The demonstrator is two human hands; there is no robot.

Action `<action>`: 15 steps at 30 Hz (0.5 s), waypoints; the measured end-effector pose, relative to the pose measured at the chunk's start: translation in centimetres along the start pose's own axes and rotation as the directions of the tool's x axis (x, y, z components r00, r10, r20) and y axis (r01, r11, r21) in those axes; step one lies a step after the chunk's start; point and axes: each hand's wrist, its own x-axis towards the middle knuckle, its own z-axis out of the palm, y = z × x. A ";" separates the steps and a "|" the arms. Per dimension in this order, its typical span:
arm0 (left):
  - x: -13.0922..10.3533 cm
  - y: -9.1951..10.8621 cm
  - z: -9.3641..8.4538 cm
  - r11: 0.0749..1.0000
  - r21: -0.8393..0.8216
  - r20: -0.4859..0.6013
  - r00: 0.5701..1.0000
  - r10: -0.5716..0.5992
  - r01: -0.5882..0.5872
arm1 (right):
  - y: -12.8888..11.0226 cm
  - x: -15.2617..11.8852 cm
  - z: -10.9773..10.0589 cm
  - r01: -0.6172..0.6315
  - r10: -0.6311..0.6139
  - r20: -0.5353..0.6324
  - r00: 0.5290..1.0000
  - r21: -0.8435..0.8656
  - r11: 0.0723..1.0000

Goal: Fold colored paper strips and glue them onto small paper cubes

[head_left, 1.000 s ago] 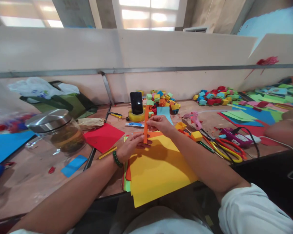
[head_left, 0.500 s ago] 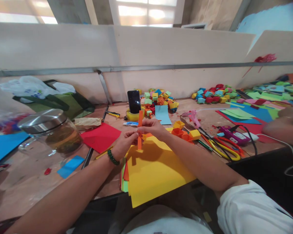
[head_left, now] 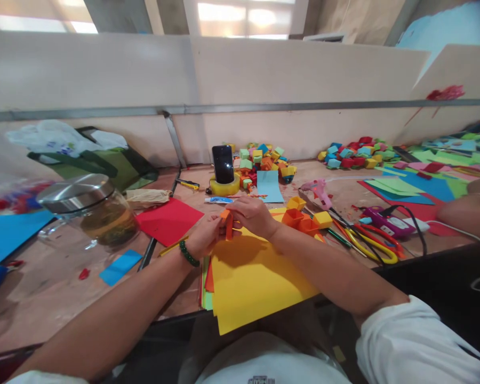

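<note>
Orange paper strip (head_left: 229, 229), just below frame centre, is pinched in that person's left hand (head_left: 206, 234) and right hand (head_left: 256, 217), over a yellow sheet (head_left: 264, 277).

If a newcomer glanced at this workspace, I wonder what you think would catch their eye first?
Probably the large yellow sheet jutting over the near edge of the table, with the left hand and right hand holding a folded orange strip above it. Next, perhaps, the colourful heap of small cubes just right of the phone, and the lidded glass jug at the left.
</note>
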 end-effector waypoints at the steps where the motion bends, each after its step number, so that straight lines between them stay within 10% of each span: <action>1: -0.1 0.3 0.1 1.000 -0.013 -0.018 1.000 -0.001 0.001 | 0.1 0.1 -0.1 0.085 -0.083 0.032 0.996 -0.066 0.994; 6: -0.2 1.8 0.5 0.997 -0.071 -0.081 0.997 -0.007 0.001 | 0.1 0.4 -0.6 0.353 -0.328 0.144 0.934 -0.217 0.910; 15: -1.9 2.3 1.4 0.998 0.023 -0.049 0.997 0.057 -0.056 | -0.1 1.1 -1.0 0.350 -0.309 0.188 0.932 -0.262 0.899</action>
